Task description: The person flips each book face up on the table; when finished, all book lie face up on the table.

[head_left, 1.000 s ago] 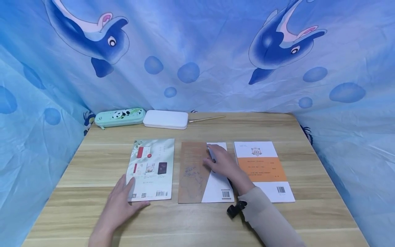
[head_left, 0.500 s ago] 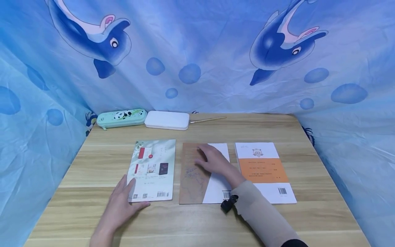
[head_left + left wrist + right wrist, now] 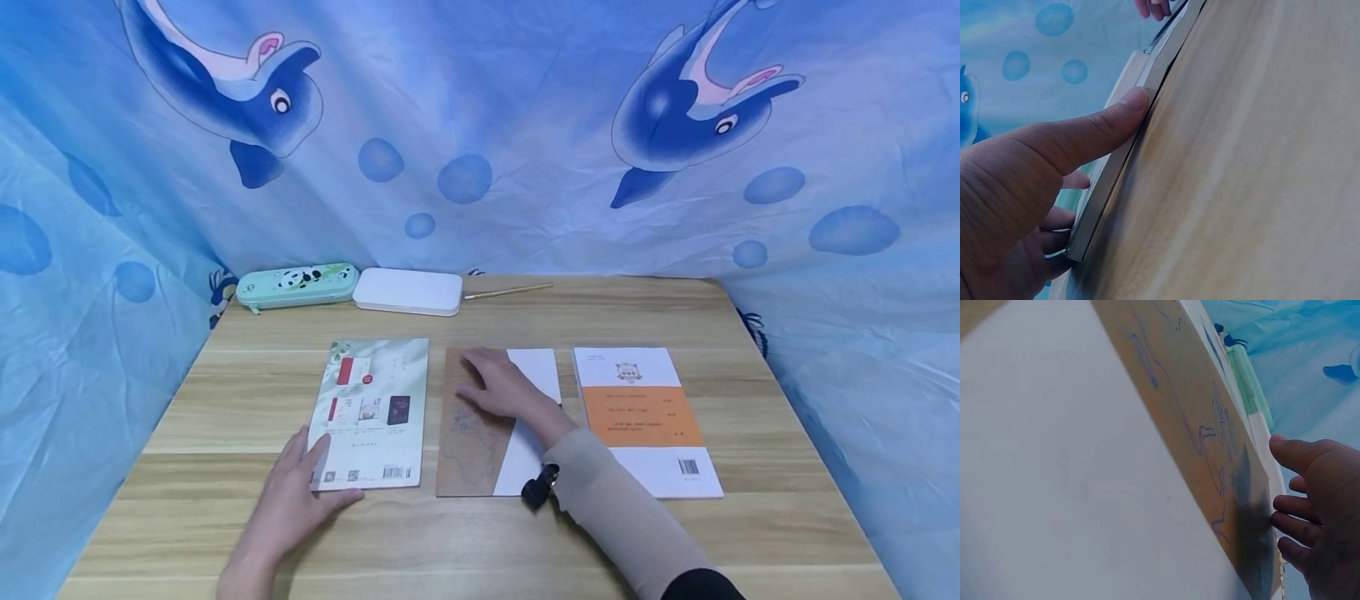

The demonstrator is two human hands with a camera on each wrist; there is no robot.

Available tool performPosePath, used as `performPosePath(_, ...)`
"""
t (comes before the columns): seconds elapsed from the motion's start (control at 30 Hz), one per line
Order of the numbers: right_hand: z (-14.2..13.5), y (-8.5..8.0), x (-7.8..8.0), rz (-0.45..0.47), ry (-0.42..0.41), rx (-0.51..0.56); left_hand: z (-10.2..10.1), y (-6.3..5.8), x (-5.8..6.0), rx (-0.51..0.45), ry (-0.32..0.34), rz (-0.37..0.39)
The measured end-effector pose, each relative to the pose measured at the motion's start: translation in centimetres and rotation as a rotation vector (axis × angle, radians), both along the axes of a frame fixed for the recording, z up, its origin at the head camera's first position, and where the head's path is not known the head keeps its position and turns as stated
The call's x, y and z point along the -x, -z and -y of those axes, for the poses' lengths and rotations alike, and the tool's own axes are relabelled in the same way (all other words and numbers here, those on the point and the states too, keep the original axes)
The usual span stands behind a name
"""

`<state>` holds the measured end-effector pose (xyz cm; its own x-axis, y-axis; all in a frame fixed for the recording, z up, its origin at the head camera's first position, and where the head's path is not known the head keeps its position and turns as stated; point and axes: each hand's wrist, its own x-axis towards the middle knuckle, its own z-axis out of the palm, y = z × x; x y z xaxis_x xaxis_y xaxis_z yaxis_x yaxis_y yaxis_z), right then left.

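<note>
My left hand (image 3: pixel 291 493) rests at the near left corner of a pale green book (image 3: pixel 375 454) lying flat. The thumb (image 3: pixel 1110 122) lies against the book's near edge (image 3: pixel 1110 175) in the left wrist view, with the other fingers along its left side. My right hand (image 3: pixel 504 387) reaches over the upper part of the middle book (image 3: pixel 480 458), which has a brown and white cover with blue line drawings. In the right wrist view this hand (image 3: pixel 1316 506) holds nothing, fingers loosely bent near the brown part of the cover (image 3: pixel 1179 425).
A third book with an orange band (image 3: pixel 641 417) lies to the right. Along the back of the wooden table (image 3: pixel 420 550) are a mint panda pencil case (image 3: pixel 300 286), a white flat case (image 3: pixel 407 292) and a thin brush (image 3: pixel 510 291). Blue dolphin-print cloth (image 3: pixel 525 108) hangs behind.
My right hand has moved left across the middle book, from its white part to the brown part. My left hand stays at the corner of the left book. The books have not moved.
</note>
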<state>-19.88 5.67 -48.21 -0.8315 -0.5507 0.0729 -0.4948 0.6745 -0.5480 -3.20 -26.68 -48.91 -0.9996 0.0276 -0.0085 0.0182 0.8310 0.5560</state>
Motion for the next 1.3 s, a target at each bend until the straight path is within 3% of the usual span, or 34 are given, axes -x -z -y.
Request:
performPosePath(0.43,2.4,0.2,1.8,-0.04,0.021,-0.035,-0.2,-0.5,0.3,0.002,-0.039,0.061)
performPosePath(0.7,3.2,0.6,2.5,-0.033,0.026,-0.072,0.1,-0.5,0.2,0.009,-0.04,0.037)
performPosePath(1.3,5.1,1.1,3.5,0.034,-0.037,-0.002,0.3,-0.5,-0.2,0.0,-0.051,-0.005)
